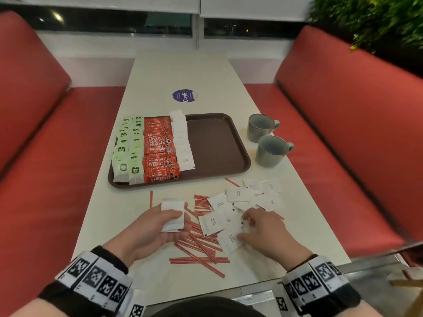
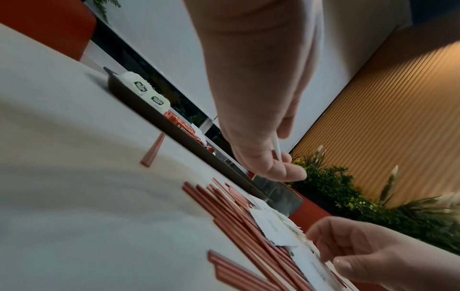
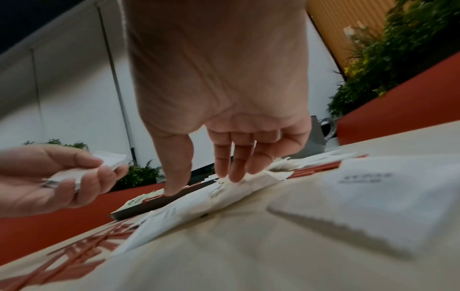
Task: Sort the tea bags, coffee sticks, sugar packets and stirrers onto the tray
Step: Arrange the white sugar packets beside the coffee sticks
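Fingers (image 1: 177,216) gripping sugar packets (image 1: 172,213), tray (image 1: 217,143) holding tea bags (image 1: 127,152)

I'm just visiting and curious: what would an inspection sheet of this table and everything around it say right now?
Surface: long pale table with a round purple sticker.
Job's things: brown tray holds rows of tea bags, coffee sticks and sugar packets; its right part is bare. Loose sugar packets and red stirrers lie on the table.
Clutter: two grey mugs right of the tray.
Hands: left hand holds a stack of sugar packets; right hand presses fingertips on a loose packet.
Cables: nothing seen.
Surroundings: red benches on both sides, window behind, green plants at right.
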Tool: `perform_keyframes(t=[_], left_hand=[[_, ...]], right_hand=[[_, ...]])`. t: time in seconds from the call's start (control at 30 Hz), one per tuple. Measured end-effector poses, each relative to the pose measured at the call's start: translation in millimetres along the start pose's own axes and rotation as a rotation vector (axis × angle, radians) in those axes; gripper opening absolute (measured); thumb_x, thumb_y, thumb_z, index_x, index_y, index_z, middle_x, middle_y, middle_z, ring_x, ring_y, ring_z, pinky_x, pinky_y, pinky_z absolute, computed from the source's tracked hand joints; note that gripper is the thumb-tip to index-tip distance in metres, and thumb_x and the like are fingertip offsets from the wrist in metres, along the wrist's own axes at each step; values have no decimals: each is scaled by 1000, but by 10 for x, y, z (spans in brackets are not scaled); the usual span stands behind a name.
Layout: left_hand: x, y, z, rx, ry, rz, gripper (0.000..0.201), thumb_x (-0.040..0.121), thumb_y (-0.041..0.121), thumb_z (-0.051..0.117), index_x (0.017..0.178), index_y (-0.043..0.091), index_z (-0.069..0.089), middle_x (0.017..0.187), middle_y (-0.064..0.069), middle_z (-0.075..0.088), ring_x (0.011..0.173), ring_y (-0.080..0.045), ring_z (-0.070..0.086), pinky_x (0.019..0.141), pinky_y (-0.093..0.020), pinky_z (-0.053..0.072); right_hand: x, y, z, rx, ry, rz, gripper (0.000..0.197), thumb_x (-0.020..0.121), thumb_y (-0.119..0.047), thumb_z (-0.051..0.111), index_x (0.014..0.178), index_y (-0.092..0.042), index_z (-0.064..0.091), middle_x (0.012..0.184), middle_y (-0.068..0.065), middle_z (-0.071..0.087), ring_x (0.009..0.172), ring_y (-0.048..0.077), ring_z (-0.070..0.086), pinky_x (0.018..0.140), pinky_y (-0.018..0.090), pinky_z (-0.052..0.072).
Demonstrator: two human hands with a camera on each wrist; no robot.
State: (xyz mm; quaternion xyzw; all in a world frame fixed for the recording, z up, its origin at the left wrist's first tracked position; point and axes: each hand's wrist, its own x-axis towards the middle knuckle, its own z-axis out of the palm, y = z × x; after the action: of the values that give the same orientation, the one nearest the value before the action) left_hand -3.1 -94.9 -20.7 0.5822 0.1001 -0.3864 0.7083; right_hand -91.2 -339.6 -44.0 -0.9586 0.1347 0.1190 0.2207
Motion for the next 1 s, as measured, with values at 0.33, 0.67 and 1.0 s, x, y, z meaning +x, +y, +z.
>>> perform_keyframes(t=[0.33,0.67,1.0], left_hand=[[146,-14,398,162,24,-32,18,91,7,58,109,9,57,95,-17,61,80,-25,61,72,-35,52],[215,-58,573,271,41,-4,31,85,9,67,115,11,60,99,-12,66,79,-20,62,78,-33,53],[109,60,572,78,13,-22,44,89,38,55,113,2,61,92,-18,67,80,-28,64,72,-37,55]], right_hand=[[116,-119,7,-229,-131,-148,45,82,-38,65,123,-30,48,118,-4,46,112,22,45,90,38,34],[250,-232,-84,-373,-202,-310,11,87,-20,57,98,-23,56,109,1,49,103,25,47,88,40,35],[353,-44,-852,822,-415,-236,21,84,2,66,76,-17,67,68,7,52,53,6,45,51,15,35]])
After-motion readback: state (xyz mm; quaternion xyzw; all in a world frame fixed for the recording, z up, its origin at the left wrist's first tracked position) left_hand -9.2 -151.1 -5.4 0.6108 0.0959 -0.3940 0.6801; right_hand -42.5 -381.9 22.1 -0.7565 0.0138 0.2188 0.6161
